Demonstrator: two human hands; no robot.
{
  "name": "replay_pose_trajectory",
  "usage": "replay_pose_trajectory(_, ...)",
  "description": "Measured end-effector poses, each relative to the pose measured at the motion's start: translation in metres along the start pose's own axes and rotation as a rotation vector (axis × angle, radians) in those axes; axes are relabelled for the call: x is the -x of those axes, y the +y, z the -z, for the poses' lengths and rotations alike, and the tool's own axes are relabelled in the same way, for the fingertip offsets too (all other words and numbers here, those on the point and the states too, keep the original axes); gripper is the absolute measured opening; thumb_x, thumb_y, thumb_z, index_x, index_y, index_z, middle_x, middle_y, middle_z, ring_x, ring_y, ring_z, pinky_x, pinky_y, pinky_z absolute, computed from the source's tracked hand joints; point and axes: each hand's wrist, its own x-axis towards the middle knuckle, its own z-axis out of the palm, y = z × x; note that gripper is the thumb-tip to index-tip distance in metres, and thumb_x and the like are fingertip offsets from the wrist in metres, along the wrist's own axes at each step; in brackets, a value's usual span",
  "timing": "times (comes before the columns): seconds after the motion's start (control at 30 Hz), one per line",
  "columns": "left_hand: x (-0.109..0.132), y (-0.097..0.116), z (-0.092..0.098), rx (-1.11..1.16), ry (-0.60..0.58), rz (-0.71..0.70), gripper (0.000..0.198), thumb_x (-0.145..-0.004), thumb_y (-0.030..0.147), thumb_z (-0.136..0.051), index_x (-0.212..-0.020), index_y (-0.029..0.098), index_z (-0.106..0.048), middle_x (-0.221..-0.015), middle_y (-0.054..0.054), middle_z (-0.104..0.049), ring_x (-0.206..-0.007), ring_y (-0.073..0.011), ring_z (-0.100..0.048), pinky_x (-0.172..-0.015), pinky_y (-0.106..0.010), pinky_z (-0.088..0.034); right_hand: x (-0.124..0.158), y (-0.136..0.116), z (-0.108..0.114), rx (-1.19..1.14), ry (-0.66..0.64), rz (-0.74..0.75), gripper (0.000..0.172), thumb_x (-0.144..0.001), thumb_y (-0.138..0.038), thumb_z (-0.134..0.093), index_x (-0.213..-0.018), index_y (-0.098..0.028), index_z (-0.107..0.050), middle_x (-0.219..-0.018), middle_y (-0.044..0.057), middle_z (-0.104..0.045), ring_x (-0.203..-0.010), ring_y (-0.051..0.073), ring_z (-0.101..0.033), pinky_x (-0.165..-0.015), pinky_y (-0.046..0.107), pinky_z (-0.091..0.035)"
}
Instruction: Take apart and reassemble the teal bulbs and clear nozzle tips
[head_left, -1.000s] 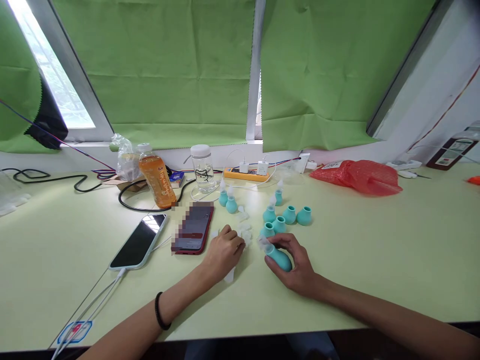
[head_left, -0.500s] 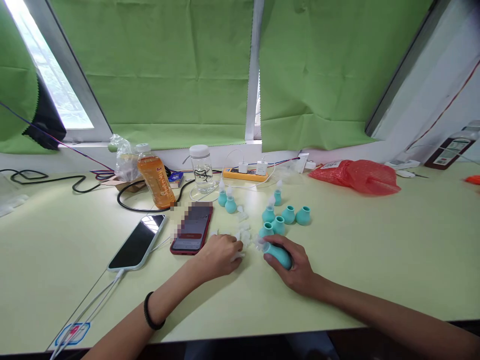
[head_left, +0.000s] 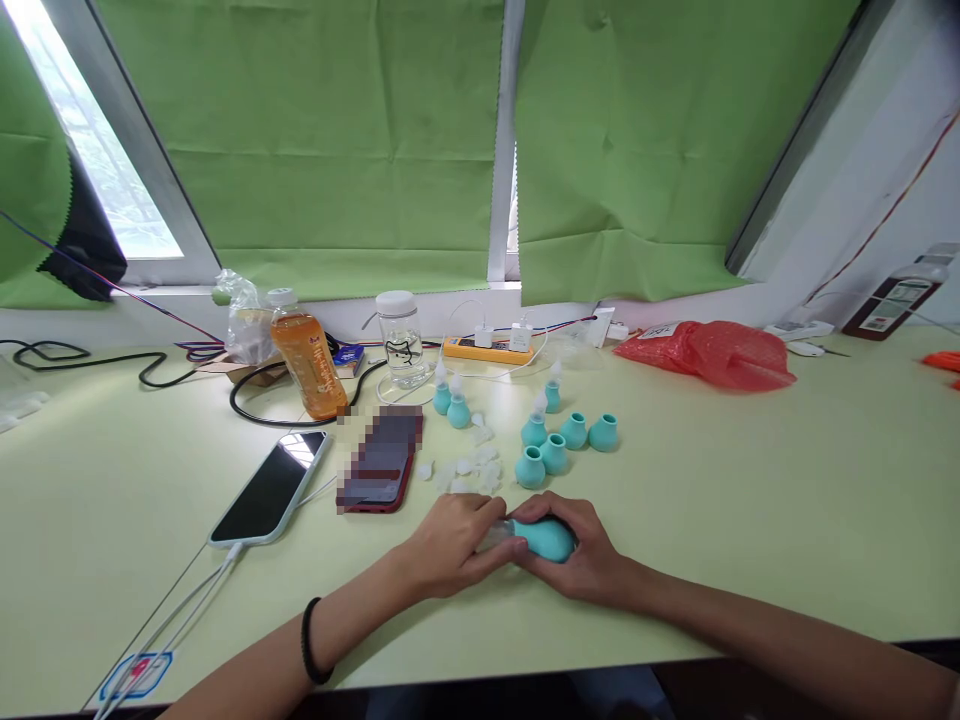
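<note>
My right hand (head_left: 592,555) is wrapped round a teal bulb syringe (head_left: 550,540), which lies on its side just above the table. The bulb's clear nozzle (head_left: 496,533) points left, and my left hand (head_left: 457,545) pinches it between thumb and fingers. Where nozzle and bulb meet is partly hidden by the fingertips. Beyond my hands stand several open teal bulbs (head_left: 530,468) with no nozzle. Bulbs fitted with clear nozzles (head_left: 459,410) stand further back. Small translucent pieces (head_left: 480,465) lie loose in front of my left hand.
A red-cased phone (head_left: 381,460) and a white-cased phone (head_left: 270,490) on cables lie to the left. Behind are an orange drink bottle (head_left: 309,365), a clear jar (head_left: 402,345) and a yellow power strip (head_left: 487,350). A red plastic bag (head_left: 705,353) lies at the back right.
My left hand has left the loose translucent pieces and come right and nearer, onto the nozzle. My right hand has drawn the bulb slightly toward me; the two hands now meet.
</note>
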Motion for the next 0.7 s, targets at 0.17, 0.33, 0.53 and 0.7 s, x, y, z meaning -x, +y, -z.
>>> replay_pose_trajectory(0.17, 0.0, 0.001, -0.007, 0.018, -0.063, -0.016, 0.037, -0.086, 0.035, -0.025, -0.059, 0.015, -0.044, -0.047, 0.002, -0.043, -0.043, -0.0089, -0.04, -0.043, -0.022, -0.025, -0.002, -0.001, 0.002, -0.181, -0.03, -0.12, 0.021, -0.056, -0.025, -0.067, -0.071, -0.019, -0.054, -0.07, 0.001, -0.064, -0.066, 0.015, -0.06, -0.061, 0.026, -0.049)
replay_pose_trajectory(0.33, 0.003, 0.007, -0.008, 0.086, 0.033, -0.118, 0.036, -0.086, 0.025, -0.02, -0.058, 0.016, -0.04, -0.045, 0.003, -0.039, -0.039, -0.0083, -0.036, -0.043, -0.022, -0.027, -0.015, 0.004, 0.015, -0.456, -0.32, -0.32, 0.023, -0.05, -0.028, -0.071, -0.066, -0.016, -0.058, -0.066, 0.001, -0.063, -0.062, 0.014, -0.059, -0.054, 0.023, -0.048)
replay_pose_trajectory(0.53, 0.003, 0.013, -0.009, 0.158, 0.05, -0.166, 0.035, -0.086, 0.024, -0.018, -0.057, 0.017, -0.038, -0.045, 0.003, -0.039, -0.039, -0.0083, -0.036, -0.044, -0.022, -0.029, -0.021, 0.014, 0.021, -0.648, -0.52, -0.396, 0.033, -0.042, -0.03, -0.074, -0.068, -0.016, -0.06, -0.065, -0.001, -0.062, -0.058, 0.012, -0.059, -0.05, 0.021, -0.048)
replay_pose_trajectory(0.7, 0.004, 0.017, -0.002, 0.209, -0.013, -0.142, 0.037, -0.087, 0.023, -0.015, -0.059, 0.017, -0.038, -0.047, 0.003, -0.041, -0.042, -0.0078, -0.038, -0.047, -0.02, -0.031, -0.021, 0.016, 0.026, -0.881, -0.735, -0.489, 0.031, -0.05, -0.035, -0.069, -0.068, -0.015, -0.054, -0.063, 0.0, -0.063, -0.049, 0.012, -0.059, -0.044, 0.022, -0.048)
